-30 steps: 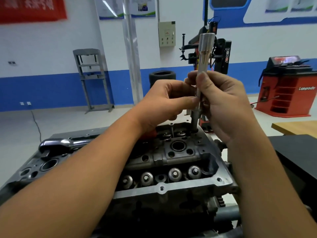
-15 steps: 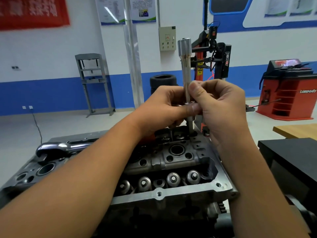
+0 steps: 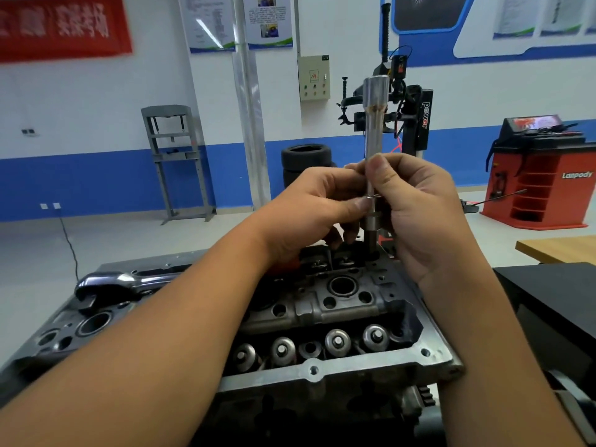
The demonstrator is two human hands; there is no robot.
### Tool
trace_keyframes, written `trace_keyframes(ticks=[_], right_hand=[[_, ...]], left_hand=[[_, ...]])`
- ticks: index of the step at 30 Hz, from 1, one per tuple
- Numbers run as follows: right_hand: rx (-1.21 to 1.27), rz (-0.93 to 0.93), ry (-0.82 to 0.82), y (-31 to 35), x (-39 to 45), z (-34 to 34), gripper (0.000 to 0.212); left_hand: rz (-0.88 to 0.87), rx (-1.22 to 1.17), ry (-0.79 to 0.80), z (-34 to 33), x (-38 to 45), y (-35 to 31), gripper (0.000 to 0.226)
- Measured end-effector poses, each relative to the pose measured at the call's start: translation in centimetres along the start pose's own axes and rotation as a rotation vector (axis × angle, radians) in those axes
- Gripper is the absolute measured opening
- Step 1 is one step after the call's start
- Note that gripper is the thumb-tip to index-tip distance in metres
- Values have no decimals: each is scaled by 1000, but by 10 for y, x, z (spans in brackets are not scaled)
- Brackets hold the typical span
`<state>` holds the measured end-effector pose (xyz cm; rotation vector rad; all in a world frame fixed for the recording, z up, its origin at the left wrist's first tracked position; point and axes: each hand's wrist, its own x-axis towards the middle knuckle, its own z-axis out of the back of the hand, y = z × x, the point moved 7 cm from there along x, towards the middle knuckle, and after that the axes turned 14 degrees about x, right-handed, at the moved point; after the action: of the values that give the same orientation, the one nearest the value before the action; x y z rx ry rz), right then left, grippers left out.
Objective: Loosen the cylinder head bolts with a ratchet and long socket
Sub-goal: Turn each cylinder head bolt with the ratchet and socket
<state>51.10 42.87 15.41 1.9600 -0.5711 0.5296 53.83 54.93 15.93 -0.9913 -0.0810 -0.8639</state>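
A long silver socket [image 3: 374, 124] stands upright over the far right corner of the grey cylinder head [image 3: 322, 366], its lower end at a bolt hole there. My right hand [image 3: 422, 208] grips its shaft between thumb and fingers. My left hand [image 3: 317, 208] pinches the shaft at a small collar just below. Whatever sits inside the hole is hidden. The chrome ratchet [image 3: 119, 283] lies flat on the head's far left side, touched by neither hand.
Valve springs [image 3: 337, 343] line the head's near edge. A black box [image 3: 554, 304] and a wooden table [image 3: 561, 250] stand to the right. Behind are a tyre changer [image 3: 403, 101], a red wheel balancer [image 3: 541, 175], stacked tyres [image 3: 306, 156] and a grey press frame [image 3: 177, 156].
The socket has swung from a rightward tilt to upright. Both hands kept hold of its shaft. The view shifted a little.
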Motion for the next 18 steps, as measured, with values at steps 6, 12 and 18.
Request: trace_keyframes(ticks=[6, 12, 18], right_hand=[[23, 38, 8, 3, -2, -3, 14], [-7, 44, -2, 3, -2, -4, 29], [2, 27, -16, 3, -3, -5, 31]], left_hand=[[-25, 63, -92, 6, -1, 0, 24], [6, -28, 13, 1, -2, 0, 19], [28, 10, -67, 4, -3, -3, 19]])
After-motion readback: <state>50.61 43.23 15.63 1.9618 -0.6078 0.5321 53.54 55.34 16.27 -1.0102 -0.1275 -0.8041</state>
